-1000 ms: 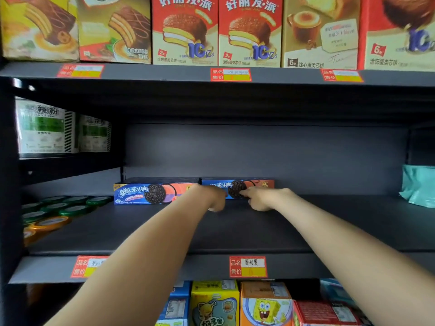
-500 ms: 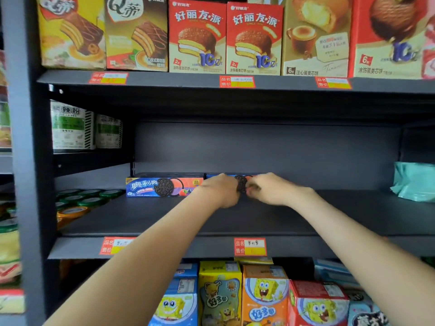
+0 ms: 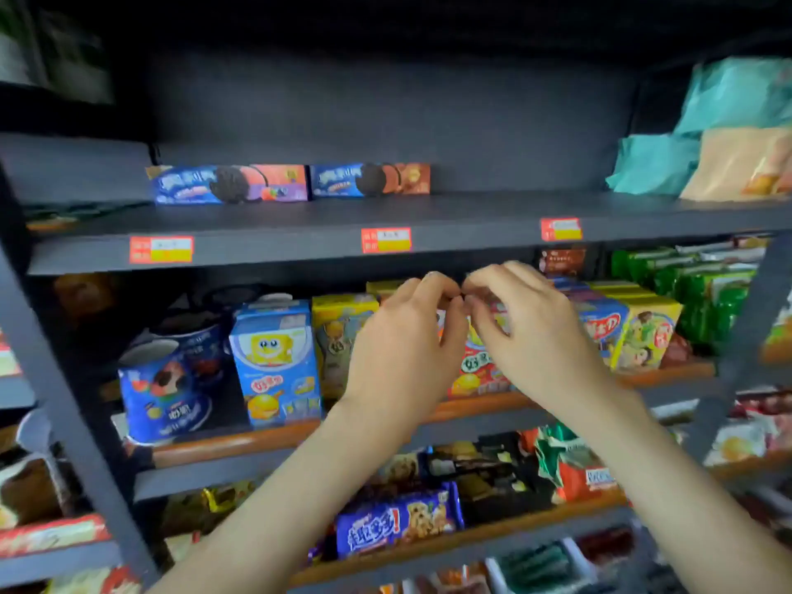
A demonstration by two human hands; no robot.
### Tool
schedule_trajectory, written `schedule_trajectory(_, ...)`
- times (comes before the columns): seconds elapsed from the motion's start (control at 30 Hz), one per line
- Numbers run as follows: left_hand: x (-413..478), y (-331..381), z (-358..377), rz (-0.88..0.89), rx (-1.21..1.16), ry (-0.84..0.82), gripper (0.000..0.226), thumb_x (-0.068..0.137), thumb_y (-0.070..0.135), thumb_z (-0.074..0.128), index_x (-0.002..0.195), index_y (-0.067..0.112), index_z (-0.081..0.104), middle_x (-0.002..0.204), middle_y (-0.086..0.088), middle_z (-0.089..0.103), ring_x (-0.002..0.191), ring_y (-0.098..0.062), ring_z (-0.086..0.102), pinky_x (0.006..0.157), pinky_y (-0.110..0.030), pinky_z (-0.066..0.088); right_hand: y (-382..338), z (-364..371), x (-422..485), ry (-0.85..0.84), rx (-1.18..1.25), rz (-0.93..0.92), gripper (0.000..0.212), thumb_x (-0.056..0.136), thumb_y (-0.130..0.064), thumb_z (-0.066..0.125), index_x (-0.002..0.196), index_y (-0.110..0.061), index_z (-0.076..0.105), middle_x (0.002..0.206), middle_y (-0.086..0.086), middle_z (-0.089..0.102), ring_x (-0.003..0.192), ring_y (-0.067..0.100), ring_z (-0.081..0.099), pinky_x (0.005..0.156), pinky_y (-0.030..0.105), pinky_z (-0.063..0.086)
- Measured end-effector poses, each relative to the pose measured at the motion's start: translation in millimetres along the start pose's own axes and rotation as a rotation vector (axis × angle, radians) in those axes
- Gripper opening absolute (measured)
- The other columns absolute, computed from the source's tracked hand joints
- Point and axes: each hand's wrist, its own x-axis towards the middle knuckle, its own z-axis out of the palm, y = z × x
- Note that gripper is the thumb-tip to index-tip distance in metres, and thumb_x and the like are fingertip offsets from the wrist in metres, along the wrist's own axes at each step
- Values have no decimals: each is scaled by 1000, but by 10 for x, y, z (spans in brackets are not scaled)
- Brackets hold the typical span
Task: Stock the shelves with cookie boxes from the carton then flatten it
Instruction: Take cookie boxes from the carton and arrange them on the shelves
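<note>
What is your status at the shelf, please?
Left hand, right hand empty, below shelf edge. Two cookie boxes side by side on shelf. Nothing blocking.

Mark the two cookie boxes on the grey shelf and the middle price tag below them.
left cookie box point(image 3: 231, 184): head view, printed cookie on its front.
right cookie box point(image 3: 370, 180): head view, printed cookie on its front.
middle price tag point(image 3: 385, 240): head view, centre of the label.

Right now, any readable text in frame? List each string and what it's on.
"趣多多!" (blurred, best guess): blue packet, lower shelf.
Blurred, unreadable: left cookie box, right cookie box, price tags.
Too small to read: print on the SpongeBob box.
</note>
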Motion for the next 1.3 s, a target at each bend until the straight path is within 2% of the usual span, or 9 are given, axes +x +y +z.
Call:
schedule_trajectory(0.13, -693, -147, 547, -182, -38, -232, 29, 86, 36, 41, 100, 20, 62, 86, -2, 67, 75, -27, 64, 64, -40, 52, 230, 272, -833, -211, 48, 131, 11, 86, -12, 56, 95, -11, 62, 90, 2, 60, 88, 24, 57, 72, 26, 37)
schedule_trajectory(0.27, -1356, -376, 1190, -370, 15, -477, 34, 85, 33, 40, 103, 15, 63, 92, -9, 67, 84, -33, 62, 68, -42, 51, 534, 711, -1674, -435, 80, 256, 7, 87, -8, 56, 92, -8, 61, 90, 7, 60, 89, 28, 57, 72, 35, 44)
schedule_trajectory(0.47, -2571, -747, 2129, -662, 106, -822, 20, 93, 24, 46, 102, 12, 59, 102, -15, 66, 95, -36, 61, 71, -37, 45, 1038, 1482, -3135, -715, 186, 491, 19, 85, -21, 48, 80, -7, 58, 80, 13, 60, 77, 34, 59, 60, 33, 35)
schedule_trajectory(0.63, -3901, -1167, 2682, -867, 137, -1130, 35, 100, 29, 38, 126, 10, 53, 125, -11, 57, 115, -27, 53, 91, -29, 41, 1394, 2074, -4785, -990, 233, 745, 15, 92, -15, 54, 104, -8, 60, 102, 12, 62, 98, 29, 61, 75, 33, 46)
schedule_trajectory(0.8, -5483, -1644, 3252, -960, 197, -1352, 28, 101, 20, 36, 120, 10, 53, 122, -8, 58, 109, -23, 57, 81, -26, 41, 1535, 2580, -6703, -1239, 174, 974, 31, 94, -13, 50, 124, -10, 52, 120, 9, 55, 109, 23, 55, 83, 28, 43)
schedule_trajectory(0.93, -6843, -1820, 3662, -966, 194, -1499, 31, 102, 22, 32, 128, 14, 47, 129, -10, 52, 118, -24, 53, 95, -30, 43, 1497, 2965, -8175, -1447, 202, 1101, 45, 93, -14, 53, 137, -12, 42, 133, 11, 47, 126, 25, 47, 101, 34, 40)
schedule_trajectory(1.07, -7834, -2107, 4041, -1097, 166, -1421, 26, 98, 23, 42, 121, 12, 47, 121, -8, 51, 108, -27, 54, 87, -35, 45, 1552, 3481, -9037, -1418, 208, 1288, 61, 93, -21, 59, 145, -9, 31, 146, 13, 37, 134, 27, 38, 105, 38, 37)
schedule_trajectory(1.17, -8289, -2413, 4341, -1212, 198, -1347, 44, 93, 21, 51, 132, 6, 39, 133, -15, 43, 122, -31, 43, 98, -37, 38, 1682, 3928, -9393, -1282, 273, 1470, 70, 90, -34, 62, 147, -9, 30, 148, 10, 37, 136, 27, 37, 107, 37, 34)
schedule_trajectory(1.3, -8638, -2720, 4707, -1509, 200, -1193, 60, 89, 29, 58, 135, 3, 30, 130, -18, 44, 117, -34, 46, 91, -37, 42, 1869, 4441, -9781, -1021, 360, 1622, 48, 76, -51, 63, 108, -17, 56, 95, 3, 65, 86, 22, 63, 75, 42, 52)
